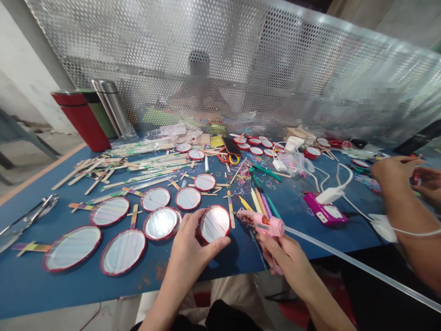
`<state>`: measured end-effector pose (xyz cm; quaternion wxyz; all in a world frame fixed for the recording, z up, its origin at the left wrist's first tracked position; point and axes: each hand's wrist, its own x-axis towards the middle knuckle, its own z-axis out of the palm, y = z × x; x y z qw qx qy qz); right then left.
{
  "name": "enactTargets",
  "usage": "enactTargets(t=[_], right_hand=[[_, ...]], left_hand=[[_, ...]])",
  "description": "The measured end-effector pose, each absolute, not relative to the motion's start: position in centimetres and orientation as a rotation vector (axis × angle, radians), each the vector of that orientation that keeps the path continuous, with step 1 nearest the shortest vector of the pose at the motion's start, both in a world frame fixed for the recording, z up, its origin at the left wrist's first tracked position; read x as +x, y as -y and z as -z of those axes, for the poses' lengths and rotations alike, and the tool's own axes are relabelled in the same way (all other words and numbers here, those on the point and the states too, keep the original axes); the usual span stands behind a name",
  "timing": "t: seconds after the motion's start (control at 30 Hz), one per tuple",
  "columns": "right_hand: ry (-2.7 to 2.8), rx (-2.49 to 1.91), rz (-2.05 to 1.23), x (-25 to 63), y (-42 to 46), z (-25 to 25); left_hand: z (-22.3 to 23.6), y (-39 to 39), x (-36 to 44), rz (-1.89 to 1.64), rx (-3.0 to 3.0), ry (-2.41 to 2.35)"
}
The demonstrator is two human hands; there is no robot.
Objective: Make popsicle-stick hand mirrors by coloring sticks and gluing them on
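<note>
The left hand (193, 250) is closed around a red-rimmed round mirror (215, 224), above the blue table (248, 253); the right hand (287, 257) grips a pink glue gun (262, 224). Its nozzle sits near the mirror, so a slight wobble could smear hot glue across the glass.

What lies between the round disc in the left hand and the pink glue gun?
In the head view, a coloured wooden stick lies on the table between disc and glue gun.
</note>
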<state>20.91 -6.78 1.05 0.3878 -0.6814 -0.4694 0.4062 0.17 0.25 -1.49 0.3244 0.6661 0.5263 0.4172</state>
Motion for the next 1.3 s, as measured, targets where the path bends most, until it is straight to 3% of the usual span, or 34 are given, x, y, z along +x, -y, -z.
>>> enactTargets(t=[1.3], right_hand=[[1.257, -1.75, -1.065, 21.3, 8.0, -1.2]], left_hand=[[1.8, -0.2, 0.2, -1.116, 1.791, -1.392]])
